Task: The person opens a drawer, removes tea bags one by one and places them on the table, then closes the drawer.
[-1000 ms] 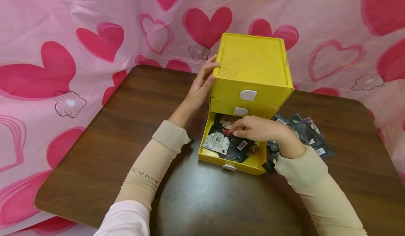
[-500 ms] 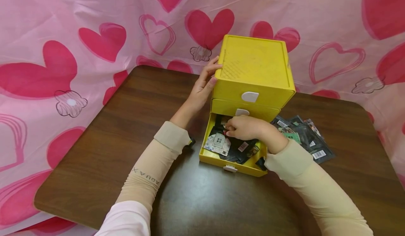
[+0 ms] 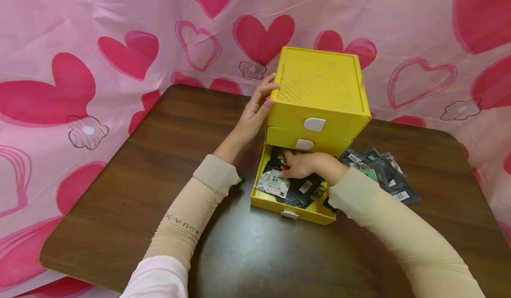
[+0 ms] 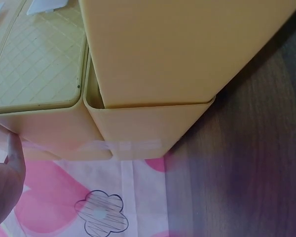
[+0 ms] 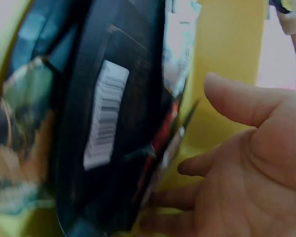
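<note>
A yellow drawer cabinet (image 3: 319,83) stands on the table, its bottom drawer (image 3: 265,202) pulled out. Against the cabinet's left side rests my left hand (image 3: 253,111); its thumb also shows on the wall in the left wrist view. My right hand (image 3: 306,165) reaches into the drawer over flat sachets. Its thumb stands apart from the fingers in the right wrist view, and nothing is gripped. A white patterned sachet (image 3: 273,182) lies at the drawer's left. Beside it is a black sachet (image 5: 133,98) with a barcode label. The drawer's back is partly hidden.
Several dark sachets (image 3: 385,174) lie in a loose pile on the brown table (image 3: 179,156), right of the cabinet. A pink curtain (image 3: 223,5) with hearts hangs behind. Two drawers above have white handles (image 3: 314,124).
My right hand has shifted left and deeper into the drawer, and its curled fingers have spread. The left hand stays on the cabinet's side.
</note>
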`<state>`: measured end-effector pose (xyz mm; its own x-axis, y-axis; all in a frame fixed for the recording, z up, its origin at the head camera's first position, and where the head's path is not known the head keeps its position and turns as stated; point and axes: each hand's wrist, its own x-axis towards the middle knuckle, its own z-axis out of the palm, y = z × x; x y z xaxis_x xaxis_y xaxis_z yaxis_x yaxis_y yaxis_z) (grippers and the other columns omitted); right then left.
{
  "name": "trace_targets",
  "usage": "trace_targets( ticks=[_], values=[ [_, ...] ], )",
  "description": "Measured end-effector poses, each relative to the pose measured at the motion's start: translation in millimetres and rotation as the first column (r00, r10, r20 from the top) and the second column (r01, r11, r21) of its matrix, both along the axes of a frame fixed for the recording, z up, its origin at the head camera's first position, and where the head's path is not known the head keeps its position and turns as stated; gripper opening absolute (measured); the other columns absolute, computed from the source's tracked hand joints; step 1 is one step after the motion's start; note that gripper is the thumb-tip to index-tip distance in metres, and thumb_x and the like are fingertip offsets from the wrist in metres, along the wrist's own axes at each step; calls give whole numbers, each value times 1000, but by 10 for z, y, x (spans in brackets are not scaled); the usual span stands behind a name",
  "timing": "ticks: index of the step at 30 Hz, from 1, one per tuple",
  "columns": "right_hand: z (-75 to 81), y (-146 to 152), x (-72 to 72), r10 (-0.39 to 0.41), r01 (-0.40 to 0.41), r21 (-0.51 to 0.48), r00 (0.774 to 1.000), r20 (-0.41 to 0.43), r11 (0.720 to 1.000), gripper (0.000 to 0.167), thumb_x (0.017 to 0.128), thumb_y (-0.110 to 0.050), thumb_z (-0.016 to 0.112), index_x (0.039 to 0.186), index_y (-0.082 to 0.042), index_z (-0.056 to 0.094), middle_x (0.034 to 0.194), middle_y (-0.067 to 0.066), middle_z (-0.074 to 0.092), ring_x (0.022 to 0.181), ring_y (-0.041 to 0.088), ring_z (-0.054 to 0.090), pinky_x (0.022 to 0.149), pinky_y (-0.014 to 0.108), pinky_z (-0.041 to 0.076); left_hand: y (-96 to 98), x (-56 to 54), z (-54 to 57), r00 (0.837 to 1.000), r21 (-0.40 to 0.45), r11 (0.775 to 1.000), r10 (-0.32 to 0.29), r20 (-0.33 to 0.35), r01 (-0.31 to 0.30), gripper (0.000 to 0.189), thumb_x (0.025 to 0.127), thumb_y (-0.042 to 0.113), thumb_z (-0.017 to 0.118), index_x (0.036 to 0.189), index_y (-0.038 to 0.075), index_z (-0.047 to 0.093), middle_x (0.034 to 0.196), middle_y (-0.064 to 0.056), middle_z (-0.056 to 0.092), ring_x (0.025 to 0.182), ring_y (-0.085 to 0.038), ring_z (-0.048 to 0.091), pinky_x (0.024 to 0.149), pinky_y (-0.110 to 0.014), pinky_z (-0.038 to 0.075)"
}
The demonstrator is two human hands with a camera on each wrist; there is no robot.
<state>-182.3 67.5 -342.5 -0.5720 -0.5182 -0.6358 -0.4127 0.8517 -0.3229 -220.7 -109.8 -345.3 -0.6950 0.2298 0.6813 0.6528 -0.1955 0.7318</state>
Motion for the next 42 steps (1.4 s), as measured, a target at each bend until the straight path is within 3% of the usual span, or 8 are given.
trace_targets(
  ticks=[3,7,11,14,20,27,35,42],
  values=[
    [-70,-33,-37,13,-14,-36,1000,-15,999,74,105,-32,40,151,8,-3,157,28,4,145,36,7,116,47,13,1,1,-13,1000,-5,1000,0,0,0,58,94,31,45,134,-10,35,156,-25,15,138,-18,31,111,-37,30],
    [-101,-55,-54,46,-50,-67,997,-56,996,60,107,-27,35,150,10,14,151,30,26,139,37,28,112,48,25,10,13,-30,1000,-4,1000,-5,-7,5,60,95,36,46,135,-8,37,157,-21,17,139,-19,31,111,-38,30],
    [-102,-39,-49,94,-99,-73,993,-65,992,38,104,-15,44,137,2,36,121,21,54,111,30,53,93,41,43,11,16,-34,1000,8,1000,-5,-12,5,63,95,42,48,135,-6,38,157,-16,20,139,-20,30,112,-39,29],
    [-113,-17,-38,113,-117,-81,992,-48,990,27,100,-6,50,124,-3,39,98,10,52,92,25,51,77,36,42,9,18,-40,1000,7,1000,-3,-9,3,63,96,44,48,134,-5,39,157,-14,21,139,-20,30,111,-39,29],
    [-144,-4,-2,94,-98,-63,994,-60,993,55,94,-7,63,137,-2,29,122,19,46,114,30,44,95,42,40,16,32,-53,1000,3,1000,-12,-3,12,61,96,40,47,135,-5,38,158,-16,19,139,-19,31,111,-38,30],
    [-147,-3,-23,99,-103,-67,993,-65,992,87,93,-15,67,151,7,5,152,29,19,139,35,21,111,46,25,24,14,-44,1000,13,1000,-22,-5,22,61,96,40,47,134,-7,37,157,-16,19,140,-19,30,112,-39,29],
    [-119,-30,-21,112,-113,-6,991,-76,994,100,81,-36,80,148,7,19,142,27,31,130,38,28,107,45,28,6,12,1,1000,-1,1000,-6,5,6,65,95,40,47,132,-11,36,156,-26,16,139,-19,31,112,-38,28],
    [-107,-82,25,135,-136,-1,985,-109,991,78,74,-36,85,127,-6,37,117,14,43,111,36,34,94,47,33,-7,9,19,1000,-1,1000,-11,-4,11,64,94,41,48,134,-8,37,157,-19,18,138,-19,32,111,-38,30]
  ],
)
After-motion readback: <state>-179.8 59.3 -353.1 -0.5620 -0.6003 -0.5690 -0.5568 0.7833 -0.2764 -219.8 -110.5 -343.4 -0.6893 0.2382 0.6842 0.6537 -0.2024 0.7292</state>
